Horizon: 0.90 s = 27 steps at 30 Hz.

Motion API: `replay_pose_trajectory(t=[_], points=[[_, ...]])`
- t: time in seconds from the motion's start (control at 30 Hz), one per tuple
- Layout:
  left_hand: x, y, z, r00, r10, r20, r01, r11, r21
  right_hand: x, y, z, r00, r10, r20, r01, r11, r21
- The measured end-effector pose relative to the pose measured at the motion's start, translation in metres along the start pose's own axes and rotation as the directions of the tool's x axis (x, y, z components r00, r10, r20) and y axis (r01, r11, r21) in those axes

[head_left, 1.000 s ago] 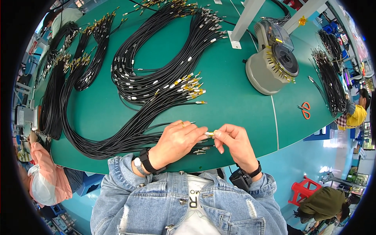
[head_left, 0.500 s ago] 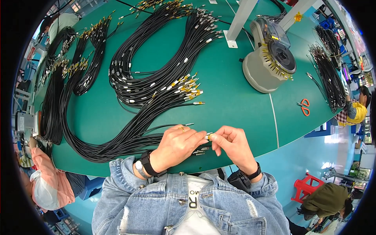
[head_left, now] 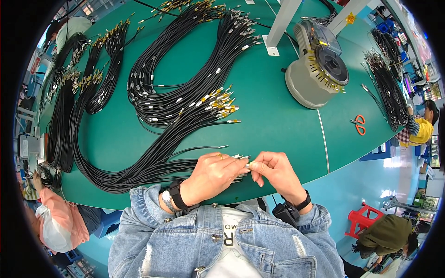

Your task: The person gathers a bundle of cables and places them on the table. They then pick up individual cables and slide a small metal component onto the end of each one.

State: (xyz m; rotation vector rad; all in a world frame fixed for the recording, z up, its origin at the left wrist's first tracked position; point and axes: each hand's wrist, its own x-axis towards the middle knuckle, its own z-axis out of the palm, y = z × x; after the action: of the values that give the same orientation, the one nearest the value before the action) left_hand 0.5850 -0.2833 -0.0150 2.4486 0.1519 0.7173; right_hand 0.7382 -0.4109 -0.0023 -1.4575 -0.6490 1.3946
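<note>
My left hand [head_left: 211, 174] is closed around the end of a black cable near the table's front edge. The cable's silvery connector [head_left: 247, 166] sticks out past its fingertips. My right hand [head_left: 275, 172] meets it there, thumb and forefinger pinched on the connector's tip. Whatever small piece lies under those fingertips is mostly covered. Other loose cable ends show just above and below my left fingers. Leftward from there runs a thick bundle of black cables [head_left: 134, 173], curving up along the left side.
Farther back lies a looped cable bundle [head_left: 185, 88], many ends wrapped in yellow tape. A round grey tape dispenser [head_left: 308, 81] stands right of centre beside a metal post [head_left: 282, 28]. Orange-handled scissors [head_left: 359, 125] lie at the right. More cables [head_left: 384, 92] rest by the right edge.
My hands stay together at the connector, with the left wrist slightly lower. The yellow bit that showed between the fingertips is now mostly covered. The whole view has shifted slightly.
</note>
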Motion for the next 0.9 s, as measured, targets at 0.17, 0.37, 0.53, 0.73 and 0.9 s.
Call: replay_pose_trajectory(t=[0.17, 0.37, 0.53, 0.73, 0.9], points=[[-0.001, -0.001, -0.009, 0.993, -0.108, 0.045, 0.109, 0.994, -0.002, 0.001, 0.005, 0.0, 0.999, 0.039, 0.006, -0.039, 0.988, 0.148], [-0.003, -0.036, -0.028, 0.982, -0.183, -0.054, 0.189, 0.967, 0.173, 0.006, 0.017, -0.016, 0.997, 0.072, 0.023, -0.062, 0.954, -0.292], [-0.005, -0.058, -0.027, 0.945, -0.328, -0.018, 0.304, 0.854, 0.423, 0.026, 0.01, -0.012, 0.968, -0.191, -0.161, 0.061, 0.805, -0.591], [-0.004, -0.059, -0.022, 0.931, -0.366, 0.002, 0.323, 0.825, 0.463, 0.065, 0.013, -0.001, 0.866, -0.442, -0.235, 0.199, 0.734, -0.65], [-0.009, -0.059, -0.02, 0.948, -0.315, 0.047, 0.254, 0.836, 0.487, 0.088, 0.019, 0.002, 0.754, -0.647, -0.112, 0.248, 0.437, -0.864]])
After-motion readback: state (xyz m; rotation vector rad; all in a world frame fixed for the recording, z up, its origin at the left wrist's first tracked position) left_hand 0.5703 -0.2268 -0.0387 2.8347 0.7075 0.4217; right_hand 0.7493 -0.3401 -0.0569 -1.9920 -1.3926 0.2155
